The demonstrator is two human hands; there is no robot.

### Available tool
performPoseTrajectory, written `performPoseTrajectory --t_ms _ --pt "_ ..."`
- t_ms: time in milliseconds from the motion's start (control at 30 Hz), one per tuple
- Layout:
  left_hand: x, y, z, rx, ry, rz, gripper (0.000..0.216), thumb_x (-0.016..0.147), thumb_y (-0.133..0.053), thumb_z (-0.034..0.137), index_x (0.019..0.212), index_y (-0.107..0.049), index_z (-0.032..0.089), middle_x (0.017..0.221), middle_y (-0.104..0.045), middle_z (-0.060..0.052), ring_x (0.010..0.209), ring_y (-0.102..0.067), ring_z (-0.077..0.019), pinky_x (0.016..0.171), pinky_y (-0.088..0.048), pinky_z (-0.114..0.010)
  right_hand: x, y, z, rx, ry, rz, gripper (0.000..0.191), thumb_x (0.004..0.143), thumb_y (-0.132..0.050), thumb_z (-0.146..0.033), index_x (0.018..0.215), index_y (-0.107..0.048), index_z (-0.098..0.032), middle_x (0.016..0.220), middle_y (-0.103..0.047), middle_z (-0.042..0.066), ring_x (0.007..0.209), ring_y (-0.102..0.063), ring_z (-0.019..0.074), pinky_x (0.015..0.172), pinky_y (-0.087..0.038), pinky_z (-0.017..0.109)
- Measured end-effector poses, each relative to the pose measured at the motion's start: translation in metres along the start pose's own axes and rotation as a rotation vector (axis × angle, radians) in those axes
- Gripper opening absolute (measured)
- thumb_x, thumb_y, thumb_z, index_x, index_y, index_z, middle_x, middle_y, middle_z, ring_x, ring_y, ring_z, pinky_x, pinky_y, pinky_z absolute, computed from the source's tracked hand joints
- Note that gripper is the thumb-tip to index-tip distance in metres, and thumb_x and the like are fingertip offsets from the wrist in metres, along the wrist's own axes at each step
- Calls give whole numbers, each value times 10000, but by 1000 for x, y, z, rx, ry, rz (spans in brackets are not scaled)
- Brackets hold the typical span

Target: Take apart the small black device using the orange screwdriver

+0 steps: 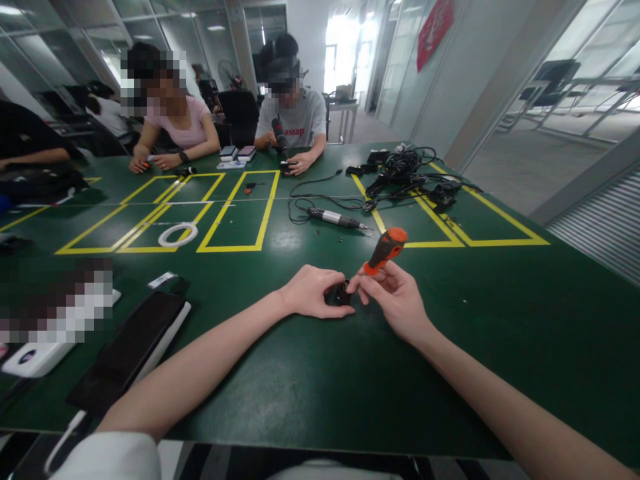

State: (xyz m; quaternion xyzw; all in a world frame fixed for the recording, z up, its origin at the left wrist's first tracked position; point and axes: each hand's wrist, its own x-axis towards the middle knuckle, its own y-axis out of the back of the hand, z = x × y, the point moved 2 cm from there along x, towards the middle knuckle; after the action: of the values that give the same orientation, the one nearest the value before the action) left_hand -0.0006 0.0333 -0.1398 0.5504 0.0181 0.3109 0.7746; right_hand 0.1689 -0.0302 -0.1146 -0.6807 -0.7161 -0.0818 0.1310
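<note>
The person's left hand point(313, 291) lies palm-down on the green-topped bench point(310, 373), fingers curled over a small black part point(341, 293) and pinning it to the surface. Little of that part shows between the two hands; its shape cannot be told. The right hand point(395, 297) is closed about an orange-and-black-handled screwdriver point(385, 251), gripped low on the handle, with the orange cap tilted up and away towards the far right corner. The shaft is hidden behind the fingers; the tool meets the small black part where the two hands touch. This work sits near the middle of the bench, closer to the near edge than to the far one.

Beyond the hands lies a grey-and-black electric screwdriver point(334, 218) with its black cord looped beside it. Towards the far right corner rests a tangle of black cables point(403, 175). Yellow tape rectangles point(239, 212) mark the far half of the surface; a white ring point(178, 235) lies on one line. By the near left edge sit a black flat case point(127, 350) and a white box point(35, 359).

Two other people point(295, 117) sit at the far edge, hands on their own small items.
</note>
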Motion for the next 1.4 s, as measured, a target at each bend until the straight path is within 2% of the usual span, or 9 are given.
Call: performPoseTrajectory --t_ms 233,367,500,600,800,967,1200,1300,1400 --pt "0 -2 -1 39 -8 0 351 861 -688 536 838 -620 192 728 -677 14 624 -622 -123 569 -362 -236 2 2 2 -35 14 12 384 850 -766 -584 801 -708 -207 676 -659 10 507 -527 122 529 -489 294" --pt "0 -3 -2 44 -11 7 361 868 -678 542 826 -605 192 700 -658 18 605 -610 -118 555 -341 -239 1 2 3 25 13 3 370 858 -761 -573 902 -696 -211 729 -702 21 523 -558 127 542 -509 295" --pt "0 -3 -2 47 -18 8 360 878 -666 547 829 -602 196 677 -645 25 600 -614 -121 556 -353 -240 1 3 3 3 -5 37 369 817 -811 -547 848 -637 -222 714 -717 16 517 -547 126 541 -514 291" --pt "0 -3 -2 62 -21 17 362 876 -668 547 817 -603 196 688 -654 21 607 -624 -126 550 -350 -248 1 4 2 -36 -5 46 363 798 -827 -549 830 -685 -216 747 -716 24 523 -539 122 534 -507 289" --pt "0 -3 0 90 -14 2 355 876 -665 543 838 -628 192 750 -694 8 631 -647 -129 575 -391 -247 1 2 2 -29 12 22 399 851 -749 -612 844 -708 -215 674 -673 11 518 -559 139 548 -522 313" --pt "1 -3 0 114 5 2 401 862 -669 562 731 -602 189 643 -645 15 575 -617 -127 535 -335 -252 0 1 0 -32 17 50 385 802 -817 -567 811 -656 -217 714 -700 13 517 -544 123 528 -513 288" --pt "2 -2 2 117 -1 -36 360 873 -657 524 752 -609 188 695 -669 10 605 -620 -123 560 -360 -243 2 2 -1 -66 47 29 399 836 -769 -607 789 -749 -211 671 -655 13 517 -539 126 547 -507 308" --pt "3 -2 2 114 8 -47 356 869 -657 525 753 -609 192 696 -667 12 614 -624 -126 558 -361 -249 1 3 1 -27 12 38 376 795 -821 -575 866 -738 -215 723 -706 21 526 -575 134 541 -534 305" --pt "3 -2 2 105 16 -49 354 871 -656 518 738 -601 194 685 -665 11 610 -625 -127 547 -352 -250 -1 4 2 -35 -3 36 362 747 -877 -527 818 -702 -218 708 -714 16 527 -598 141 541 -549 302"
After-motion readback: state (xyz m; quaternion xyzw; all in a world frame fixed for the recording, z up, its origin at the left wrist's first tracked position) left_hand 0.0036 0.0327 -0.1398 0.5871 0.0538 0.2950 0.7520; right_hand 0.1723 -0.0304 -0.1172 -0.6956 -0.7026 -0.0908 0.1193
